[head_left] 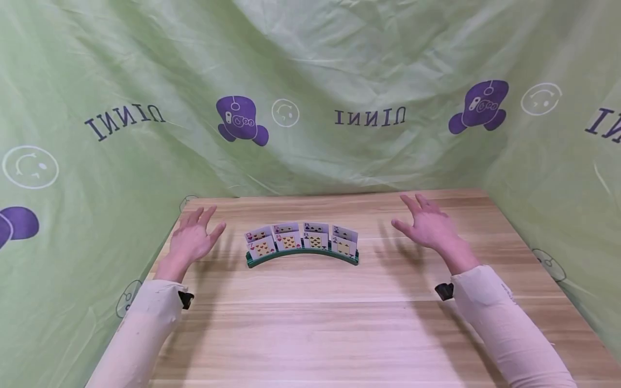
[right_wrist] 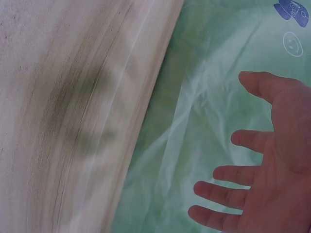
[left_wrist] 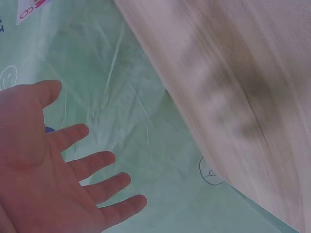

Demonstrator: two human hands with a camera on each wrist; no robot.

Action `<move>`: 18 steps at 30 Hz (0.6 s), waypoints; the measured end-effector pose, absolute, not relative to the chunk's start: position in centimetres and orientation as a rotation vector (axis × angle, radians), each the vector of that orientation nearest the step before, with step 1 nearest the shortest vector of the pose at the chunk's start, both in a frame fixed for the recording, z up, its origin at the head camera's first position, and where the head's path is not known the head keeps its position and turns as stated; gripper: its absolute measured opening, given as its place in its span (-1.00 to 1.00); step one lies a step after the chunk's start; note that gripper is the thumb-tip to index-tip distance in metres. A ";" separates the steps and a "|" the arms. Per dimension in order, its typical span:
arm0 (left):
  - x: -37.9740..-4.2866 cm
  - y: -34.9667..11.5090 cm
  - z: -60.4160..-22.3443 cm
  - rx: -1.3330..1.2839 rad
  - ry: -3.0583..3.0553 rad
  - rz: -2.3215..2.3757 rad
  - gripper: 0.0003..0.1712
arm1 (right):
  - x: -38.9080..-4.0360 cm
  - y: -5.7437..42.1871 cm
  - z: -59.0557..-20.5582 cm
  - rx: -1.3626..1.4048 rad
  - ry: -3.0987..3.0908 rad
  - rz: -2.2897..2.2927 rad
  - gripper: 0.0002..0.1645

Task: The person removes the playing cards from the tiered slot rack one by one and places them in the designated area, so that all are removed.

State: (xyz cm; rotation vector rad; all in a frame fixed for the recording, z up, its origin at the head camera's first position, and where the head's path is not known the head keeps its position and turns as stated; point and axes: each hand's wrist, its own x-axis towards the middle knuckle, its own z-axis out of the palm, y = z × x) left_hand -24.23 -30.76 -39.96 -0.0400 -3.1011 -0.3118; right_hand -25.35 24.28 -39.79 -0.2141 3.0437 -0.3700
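Note:
A curved green card holder (head_left: 303,251) lies toward the back of the wooden table, with several playing cards (head_left: 315,241) upright in it in two rows. Red suits show in the left half and black suits in the right half. My left hand (head_left: 191,240) hovers left of the holder, fingers spread and nothing in it. To the holder's right, my right hand (head_left: 433,225) is likewise raised with spread fingers and holds nothing. In the left wrist view a corner of a card (left_wrist: 30,9) shows at the top left. The right wrist view catches only the hand, table and curtain.
Light wooden table (head_left: 310,323) with its back edge against a green printed curtain (head_left: 310,64), which also hangs along both sides. Both forearms wear pale sleeves (head_left: 504,323) with a black strap piece (head_left: 444,291) at the wrist. Hand shadows fall on the wood.

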 end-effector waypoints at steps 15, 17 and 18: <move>-24.1 -30.9 -40.3 -0.011 -3.097 -0.366 -0.15 | -25.4 24.1 -40.1 -0.218 3.049 -0.399 -0.02; -24.0 -30.9 -40.3 -0.006 -3.099 -0.371 -0.16 | -25.3 24.0 -40.1 -0.220 3.050 -0.402 -0.01; -24.0 -30.8 -40.3 -0.003 -3.098 -0.376 -0.17 | -25.3 24.0 -40.1 -0.221 3.050 -0.406 -0.01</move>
